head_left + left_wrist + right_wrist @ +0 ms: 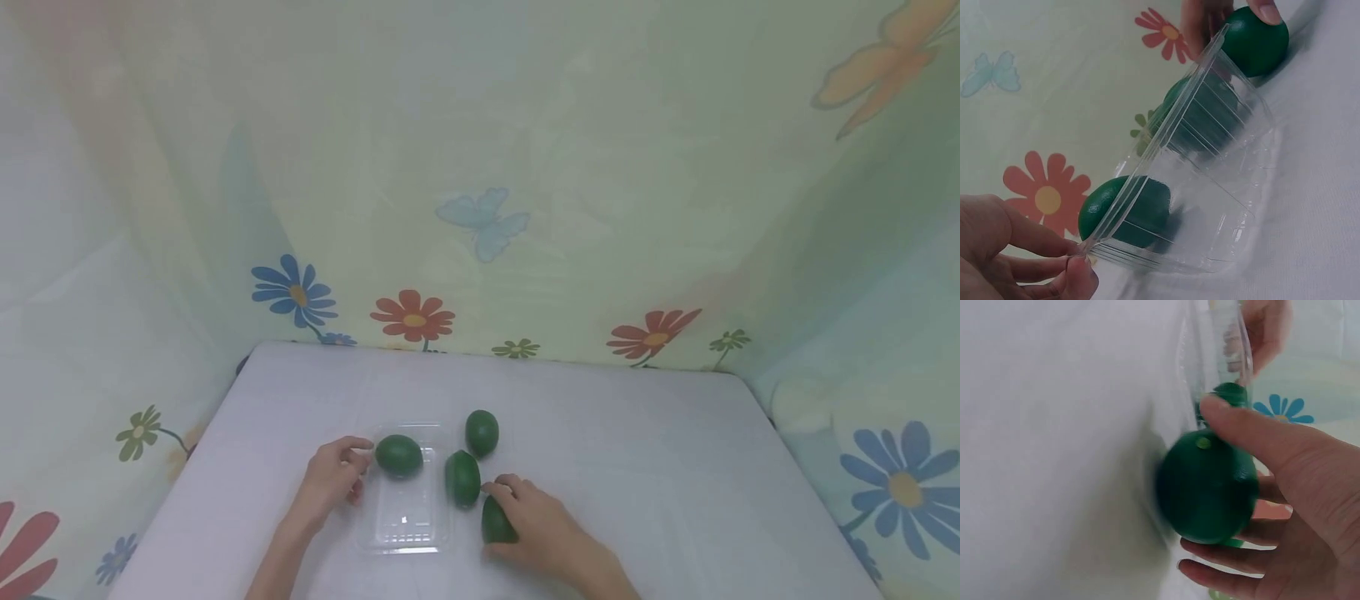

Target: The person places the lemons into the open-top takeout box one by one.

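Clasps a green lime (495, 525) between thumb and fingers of the right grip (542, 528), at four o'clock from the clear plastic container (408, 515); pinches the container's rim at ten o'clock with the left grip (328, 479); inside, near twelve o'clock, a second lime (399, 456); outside, at three o'clock, a third lime (462, 481), at two, a fourth lime (482, 433); beneath, the white table (637, 467); beyond, at twelve o'clock, a flowered backdrop (637, 208).

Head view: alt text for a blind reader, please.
A right hand grips a green fruit while the left hand pinches a clear plastic box by its rim on a white table. One fruit lies inside the box, and two more lie right of it.
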`<control>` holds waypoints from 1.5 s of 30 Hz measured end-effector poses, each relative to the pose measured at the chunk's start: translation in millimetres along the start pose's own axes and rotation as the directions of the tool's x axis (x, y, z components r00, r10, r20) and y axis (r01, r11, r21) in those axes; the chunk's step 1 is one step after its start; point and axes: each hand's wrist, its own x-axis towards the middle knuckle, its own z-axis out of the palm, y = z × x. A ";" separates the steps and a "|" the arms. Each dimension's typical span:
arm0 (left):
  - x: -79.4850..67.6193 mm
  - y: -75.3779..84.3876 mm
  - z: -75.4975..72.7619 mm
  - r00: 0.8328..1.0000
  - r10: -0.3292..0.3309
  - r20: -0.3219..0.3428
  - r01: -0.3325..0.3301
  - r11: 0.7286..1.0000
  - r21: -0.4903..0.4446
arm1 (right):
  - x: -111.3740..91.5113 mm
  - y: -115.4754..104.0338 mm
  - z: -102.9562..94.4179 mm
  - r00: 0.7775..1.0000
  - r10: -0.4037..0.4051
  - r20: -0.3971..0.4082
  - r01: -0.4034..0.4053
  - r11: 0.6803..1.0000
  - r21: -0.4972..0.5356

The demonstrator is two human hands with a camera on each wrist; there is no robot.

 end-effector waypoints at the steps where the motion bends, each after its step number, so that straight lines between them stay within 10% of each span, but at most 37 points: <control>1: 0.0 0.2 0.0 1.000 0.000 0.001 0.000 1.000 0.002 | -0.6 -0.8 1.2 1.000 0.003 0.008 -0.003 1.000 0.003; 14: 0.8 -0.1 0.1 1.000 -0.003 0.006 0.003 1.000 0.012 | -4.1 -5.4 3.8 1.000 -0.009 0.024 0.007 0.998 0.063; 25: -0.7 1.4 -3.3 1.000 0.007 0.022 -0.007 1.000 -0.002 | 10.3 -12.4 -39.4 0.989 -0.079 -0.123 0.090 0.992 0.090; 30: -1.1 0.5 -2.6 1.000 0.008 0.028 -0.008 1.000 -0.011 | 32.5 -37.0 -49.4 0.991 -0.128 -0.047 0.132 0.987 0.096; 45: 1.8 -4.9 -2.6 0.999 0.015 0.028 -0.014 0.999 -0.030 | 99.9 -92.6 1.1 0.934 -0.337 0.121 0.334 0.941 0.045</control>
